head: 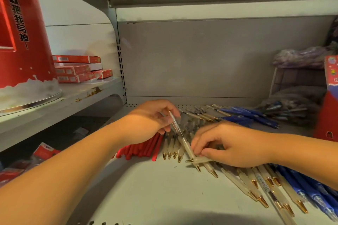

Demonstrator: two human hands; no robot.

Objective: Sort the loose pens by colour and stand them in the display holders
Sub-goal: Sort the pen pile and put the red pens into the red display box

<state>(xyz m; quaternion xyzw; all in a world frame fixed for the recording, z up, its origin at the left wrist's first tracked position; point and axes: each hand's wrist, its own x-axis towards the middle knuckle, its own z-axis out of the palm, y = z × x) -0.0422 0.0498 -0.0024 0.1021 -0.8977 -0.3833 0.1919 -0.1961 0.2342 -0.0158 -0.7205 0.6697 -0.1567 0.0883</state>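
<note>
Head view: at far left a tall red printed drum (23, 29) stands on the neighbouring side shelf, with flat red cardboard boxes (78, 68) stacked beside it. Whether the drum serves as a holder I cannot tell, and no other holder shows. On the pale grey metal shelf (155, 193) ahead, a bundle of red plastic pens (142, 147) lies partly under the left hand (155, 115). That hand pinches the upper end of a clear gold-tipped pen (175, 123), whose long axis slants from far upper left down to near lower right, tip toward the person. Just right of the red bundle lies a tidy row of clear pens (172, 150), tips forward. The right hand (228, 144), fingers curled, grips a second clear pen (203, 160) lying crosswise against the slanted one's grip. Further right a fan of clear pens (256, 182) spreads out, then dark blue pens (311, 193), up to a red carton (329, 100). The right hand is nearer the loose pile. Bare shelf lies in front, toward the near edge.
</note>
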